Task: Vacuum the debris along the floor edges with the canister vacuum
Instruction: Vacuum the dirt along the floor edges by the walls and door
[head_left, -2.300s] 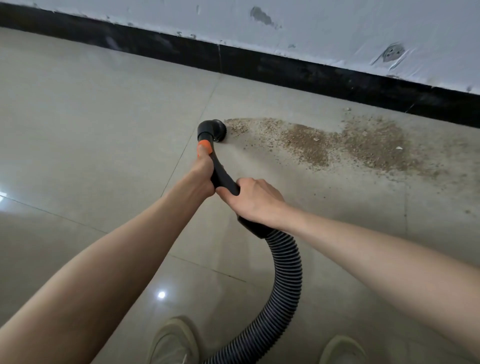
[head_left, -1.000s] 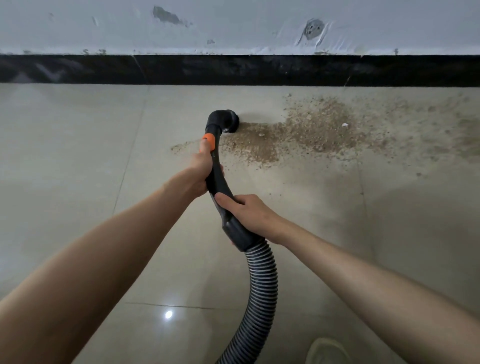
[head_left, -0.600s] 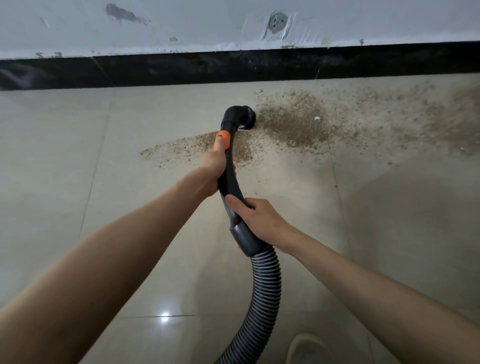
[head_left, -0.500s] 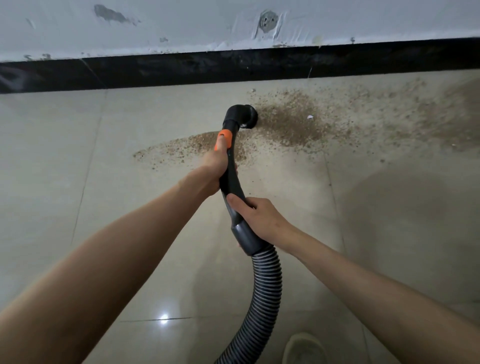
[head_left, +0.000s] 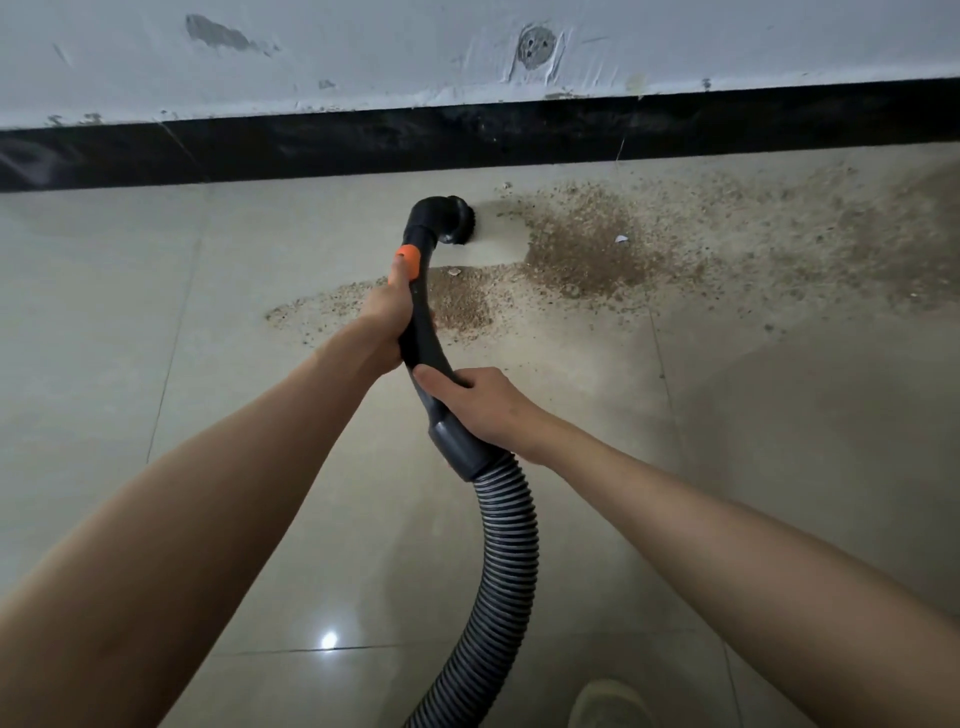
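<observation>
The biggest risk lies in the wide spread of sandy debris (head_left: 587, 260) to the right of the nozzle: a fast sweep could scatter the loose grains over the glossy floor tiles (head_left: 104, 322) instead of lifting them, and the narrower streak nearer the person, partly behind the left hand, could be passed over. Grit lying tight against the black skirting (head_left: 467, 140) may stay behind — the round brush nozzle (head_left: 457, 223) looks too blunt to seat in that corner. The small white chip (head_left: 621, 239) in the pile might block the mouth.

The tiles are smooth, pale and reflective, with thin grout lines; the wall (head_left: 363, 57) above the skirting is rough, scuffed plaster. The corrugated hose (head_left: 498, 561) is ribbed grey plastic, curving down out of view toward the shoe tip (head_left: 605, 701). The curved black handle tube (head_left: 421, 332) is hard and slick, with an orange slider (head_left: 408, 262).

The left hand (head_left: 387, 322) grips the tube just below the slider; the right hand (head_left: 483, 405) wraps the lower end beside the grey cuff — both clamped on it, a little apart.
</observation>
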